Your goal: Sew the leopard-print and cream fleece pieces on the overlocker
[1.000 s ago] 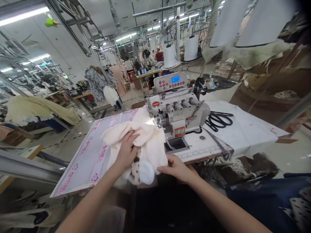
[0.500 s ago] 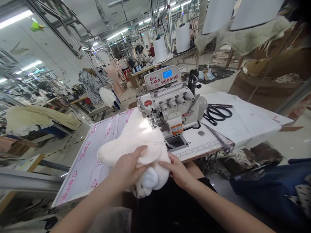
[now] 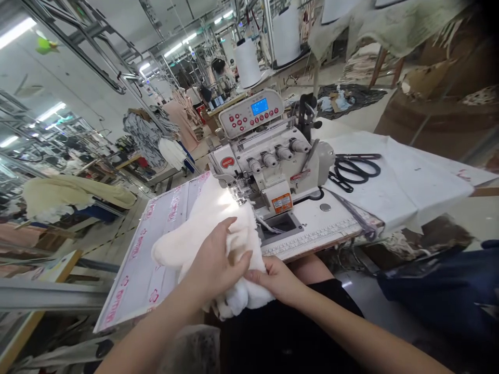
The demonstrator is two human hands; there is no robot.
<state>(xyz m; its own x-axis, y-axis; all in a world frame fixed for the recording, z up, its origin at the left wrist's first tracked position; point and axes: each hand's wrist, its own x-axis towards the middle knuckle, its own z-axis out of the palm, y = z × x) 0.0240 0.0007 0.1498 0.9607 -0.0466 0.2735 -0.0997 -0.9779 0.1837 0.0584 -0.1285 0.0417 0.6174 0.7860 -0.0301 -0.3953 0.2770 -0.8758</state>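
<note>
A white fleecy garment piece (image 3: 183, 239) lies across the left of the machine bed, its far end under the lit needle area of the overlock sewing machine (image 3: 273, 166). Its near part is bunched and hangs over the table's front edge. My left hand (image 3: 218, 262) grips the bunched fleece from the left, thumb toward the right, some fingers hidden in the folds. On the right, my right hand (image 3: 276, 280) pinches the fleece edge between thumb and fingers, close to the table edge. Both hands are in front of the needle, a short way apart.
Black-handled scissors (image 3: 354, 169) lie on the white-covered table to the machine's right. Thread cones (image 3: 247, 62) stand behind the machine. A control panel (image 3: 253, 111) tops it. To the left, a printed sheet (image 3: 136, 270) covers the tabletop. Dark blue cloth (image 3: 432, 296) sits at the lower right.
My right hand has shifted slightly down along the fleece edge. The near folds have been gathered and turned between my hands. The camera view has shifted a little.
</note>
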